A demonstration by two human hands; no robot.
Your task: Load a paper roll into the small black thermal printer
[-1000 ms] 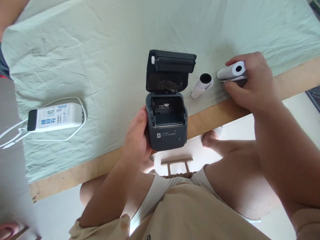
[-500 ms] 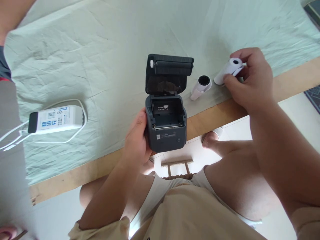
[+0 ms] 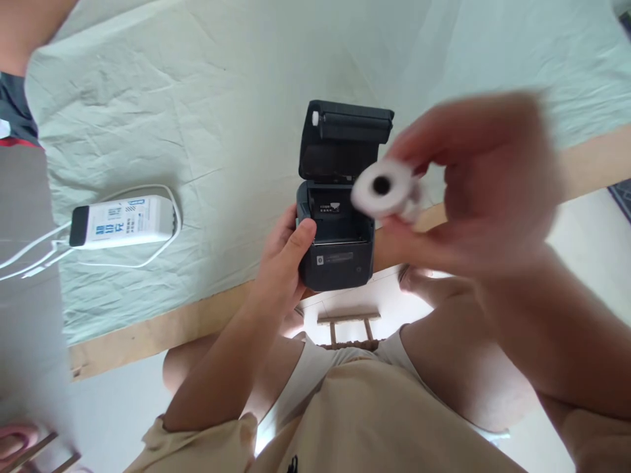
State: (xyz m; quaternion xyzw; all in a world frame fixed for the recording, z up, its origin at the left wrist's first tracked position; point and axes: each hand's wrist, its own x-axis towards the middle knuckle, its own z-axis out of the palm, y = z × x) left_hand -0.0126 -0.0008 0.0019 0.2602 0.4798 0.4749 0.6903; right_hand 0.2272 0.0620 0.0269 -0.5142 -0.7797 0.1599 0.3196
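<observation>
A dark grey label printer [image 3: 336, 266] has its lid [image 3: 345, 138] swung up, baring the paper bay with a small printed label inside. My left hand [image 3: 288, 253] grips the printer's left side, thumb over the front edge. Beside the bay, my right hand [image 3: 488, 190], blurred by motion, pinches a white paper roll [image 3: 367, 197] between thumb and fingers. The roll's round end with its dark core hole faces me, and it overlaps the printer's right edge in view. The second roll is hidden behind my right hand.
A white power strip [image 3: 131, 222] with white cables lies on the pale green cloth [image 3: 197, 131] at the left. The table's wooden edge [image 3: 162, 322] runs along my side. At the upper left another person's arm [image 3: 29, 33] shows.
My right hand has lifted the paper roll off the cloth and brought it left to the printer. My left thumb has come over the printer's front edge.
</observation>
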